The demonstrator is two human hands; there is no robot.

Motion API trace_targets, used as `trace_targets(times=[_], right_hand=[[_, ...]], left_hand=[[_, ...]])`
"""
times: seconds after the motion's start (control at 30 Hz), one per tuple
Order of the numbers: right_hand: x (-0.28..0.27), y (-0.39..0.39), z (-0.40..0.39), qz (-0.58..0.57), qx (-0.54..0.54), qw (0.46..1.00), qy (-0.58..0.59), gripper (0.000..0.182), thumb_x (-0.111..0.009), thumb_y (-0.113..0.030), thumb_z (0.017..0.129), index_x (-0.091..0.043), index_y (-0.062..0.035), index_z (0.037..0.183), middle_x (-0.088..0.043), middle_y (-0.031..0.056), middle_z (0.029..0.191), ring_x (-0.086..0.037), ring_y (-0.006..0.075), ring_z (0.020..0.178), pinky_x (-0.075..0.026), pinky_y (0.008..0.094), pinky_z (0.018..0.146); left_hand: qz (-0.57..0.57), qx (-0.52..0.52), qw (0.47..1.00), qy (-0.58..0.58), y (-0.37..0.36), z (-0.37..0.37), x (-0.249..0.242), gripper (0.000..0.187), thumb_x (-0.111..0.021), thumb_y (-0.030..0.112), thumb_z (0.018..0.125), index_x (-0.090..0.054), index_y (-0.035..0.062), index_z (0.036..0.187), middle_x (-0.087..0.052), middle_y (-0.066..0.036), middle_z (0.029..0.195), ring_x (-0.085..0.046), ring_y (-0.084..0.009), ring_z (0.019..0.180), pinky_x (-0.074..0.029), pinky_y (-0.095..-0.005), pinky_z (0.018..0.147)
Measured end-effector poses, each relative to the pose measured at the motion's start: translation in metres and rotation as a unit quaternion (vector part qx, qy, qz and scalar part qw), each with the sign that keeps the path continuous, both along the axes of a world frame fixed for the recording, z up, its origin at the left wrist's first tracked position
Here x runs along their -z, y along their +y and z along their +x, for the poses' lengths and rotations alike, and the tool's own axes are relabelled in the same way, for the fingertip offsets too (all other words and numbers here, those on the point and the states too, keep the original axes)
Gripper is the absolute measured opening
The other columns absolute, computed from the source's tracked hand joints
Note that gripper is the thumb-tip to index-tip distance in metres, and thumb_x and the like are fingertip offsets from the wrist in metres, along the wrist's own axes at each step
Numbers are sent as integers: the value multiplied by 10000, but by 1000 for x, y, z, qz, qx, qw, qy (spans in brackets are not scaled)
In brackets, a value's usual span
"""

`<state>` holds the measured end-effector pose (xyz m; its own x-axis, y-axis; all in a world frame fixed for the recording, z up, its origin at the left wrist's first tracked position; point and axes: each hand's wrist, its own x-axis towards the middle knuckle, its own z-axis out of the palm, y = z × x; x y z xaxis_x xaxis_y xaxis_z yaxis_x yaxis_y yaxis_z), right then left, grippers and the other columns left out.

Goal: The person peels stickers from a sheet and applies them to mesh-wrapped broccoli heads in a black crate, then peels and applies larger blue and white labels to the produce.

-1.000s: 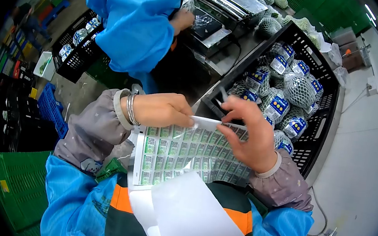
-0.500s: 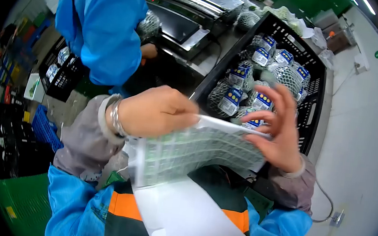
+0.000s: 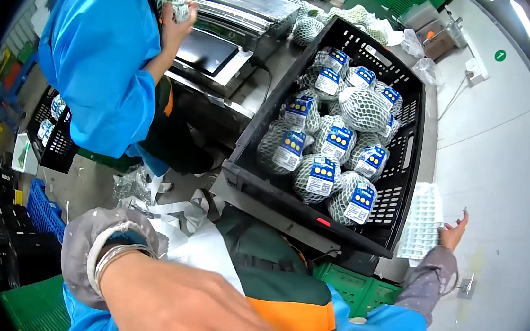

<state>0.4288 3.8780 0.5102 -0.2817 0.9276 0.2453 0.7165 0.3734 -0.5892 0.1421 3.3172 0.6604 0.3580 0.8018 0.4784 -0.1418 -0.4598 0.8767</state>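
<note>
My left hand (image 3: 192,306) is large at the bottom of the head view, back of the hand up, a bangle at its wrist. Its fingertips run out of the frame, so what they hold, if anything, is hidden. Off to the right, my right hand (image 3: 453,232) has its thumb at the edge of a pale label sheet (image 3: 422,222) with rows of small labels, one finger pointing up. Between my hands stands a black crate (image 3: 311,219) holding several net-wrapped round items (image 3: 362,110), most with blue-and-white labels. White strips (image 3: 196,239) lie against my apron.
At the left a co-worker in a blue sleeve (image 3: 98,64) holds a net-wrapped item (image 3: 169,1) beside a weighing and wrapping machine (image 3: 232,16). More netted produce (image 3: 306,31) lies behind it. A wall (image 3: 498,158) bounds the right side; green crates (image 3: 355,288) are below.
My right hand has moved right, beyond the crate, with the label sheet. My left hand has come away from the sheet and down toward me. The co-worker's hand has risen with a netted item.
</note>
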Motion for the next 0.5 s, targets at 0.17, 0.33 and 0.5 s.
trace_targets(times=[0.17, 0.33, 0.5], right_hand=[[11, -15, -17, 196, 6, 978, -69, 879, -652, 126, 615, -297, -161, 1367, -427, 182, 1213, -563, 190, 818, -492, 294, 714], [-73, -127, -92, -21, -116, 928, 352, 727, -653, 76, 730, -302, -112, 1338, -456, 137, 1191, -556, 152, 824, -482, 250, 696], [-93, -243, -142, -205, -292, 758, 547, 725, -593, 111, 733, -256, -67, 1349, -417, 153, 1200, -544, 156, 827, -505, 248, 695]], left_hand=[[-10, -78, 996, -32, 13, 32, -11, 631, -569, 238, 807, -361, -42, 1332, -523, -236, 1210, -593, -322, 1020, -494, -358, 845], [-168, -37, 984, 48, 22, -10, 5, 511, -482, 125, 892, -332, 24, 1370, -547, -218, 1185, -611, -306, 969, -472, -352, 851], [-396, -263, 863, -172, 53, -4, 64, 331, -510, 87, 907, -482, 27, 1231, -657, -76, 989, -619, -134, 879, -493, -267, 768]])
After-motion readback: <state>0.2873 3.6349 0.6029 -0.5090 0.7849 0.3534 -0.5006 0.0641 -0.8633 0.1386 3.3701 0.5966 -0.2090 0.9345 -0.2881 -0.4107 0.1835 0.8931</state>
